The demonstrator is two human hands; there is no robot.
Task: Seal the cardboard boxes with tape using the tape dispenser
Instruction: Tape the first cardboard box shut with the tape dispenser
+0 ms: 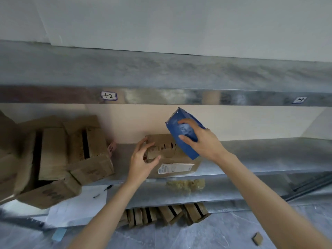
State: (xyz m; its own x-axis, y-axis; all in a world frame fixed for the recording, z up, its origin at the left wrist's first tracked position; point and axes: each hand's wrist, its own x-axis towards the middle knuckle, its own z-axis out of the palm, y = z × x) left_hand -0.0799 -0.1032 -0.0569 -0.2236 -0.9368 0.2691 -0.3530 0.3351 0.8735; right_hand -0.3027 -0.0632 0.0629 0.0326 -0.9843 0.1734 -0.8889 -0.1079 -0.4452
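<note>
Outstretched forearms point(111, 200); left hand point(142, 162) fingers curled round cardboard box point(168, 153), right hand point(203, 142) fingers clasped round tape dispenser point(175, 130).

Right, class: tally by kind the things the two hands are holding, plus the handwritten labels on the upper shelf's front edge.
Blue tape dispenser: 1
Cardboard box: 1
Handwritten labels: 2
Total: 4

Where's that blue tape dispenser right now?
In the head view, the blue tape dispenser is right of centre, gripped by the right hand above the right end of the cardboard box that the left hand holds on the shelf.
</note>
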